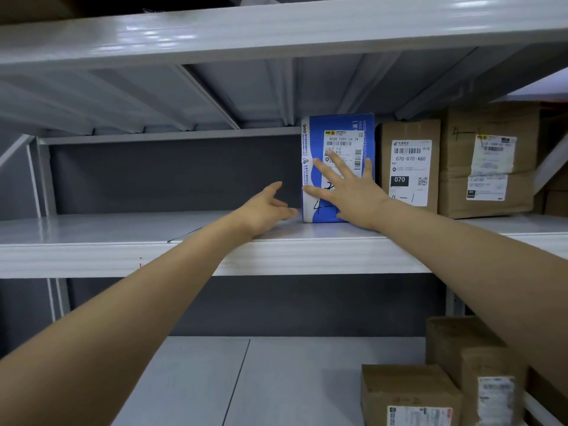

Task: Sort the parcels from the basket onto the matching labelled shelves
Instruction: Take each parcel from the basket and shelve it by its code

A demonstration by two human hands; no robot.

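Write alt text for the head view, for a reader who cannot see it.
A right hand presses flat, fingers spread, on an upright blue parcel on a grey shelf, beside brown cardboard parcels. The open left hand reaches toward the parcel's left edge.

Blue-and-white cardboard parcel (341,136) standing upright on the grey metal shelf (123,226), right of centre in the frame.
Its front carries a white barcode label and a handwritten "4-". Just beside its right side stands a brown cardboard parcel (410,167) marked "4-1".
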